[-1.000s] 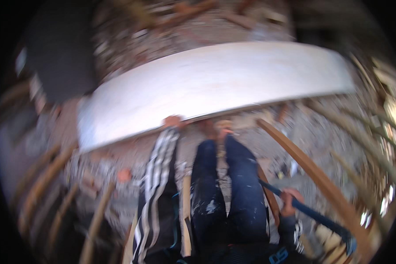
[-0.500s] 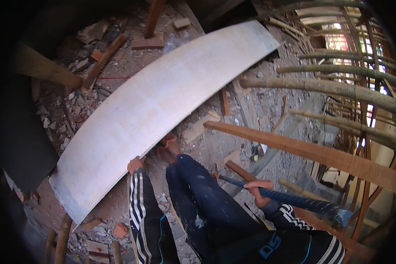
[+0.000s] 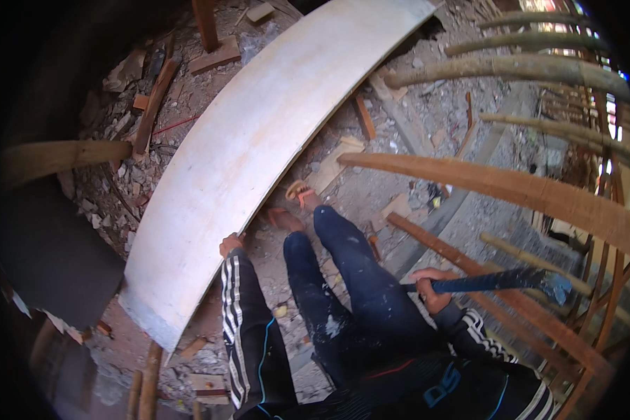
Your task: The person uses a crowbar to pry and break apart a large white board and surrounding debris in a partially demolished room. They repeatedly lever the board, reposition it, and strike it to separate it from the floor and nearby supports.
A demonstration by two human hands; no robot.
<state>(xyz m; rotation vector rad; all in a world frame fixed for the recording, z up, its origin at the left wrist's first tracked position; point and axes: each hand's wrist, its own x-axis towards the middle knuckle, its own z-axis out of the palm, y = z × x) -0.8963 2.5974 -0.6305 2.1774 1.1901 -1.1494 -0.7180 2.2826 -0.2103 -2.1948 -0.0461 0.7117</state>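
1. Rubble (image 3: 119, 140) and wood scraps all over the floor on the left side.
2. Big pale board (image 3: 259, 140) runs slanted across the rubble, its near end low on the left.
3. Left hand (image 3: 231, 244) has its fingers clamped on the board's lower edge.
4. Right hand (image 3: 430, 287) is clenched around a blue hammer (image 3: 497, 281), held level beside the right knee.
5. Wooden poles (image 3: 497, 185) fan out on the right.

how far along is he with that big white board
Done: the long white board is lifted on its edge over the rubble. In hand: the left hand grips its lower edge, while the right hand holds a blue-handled hammer beside the wooden poles. Left: the board rests on nothing fixed yet.
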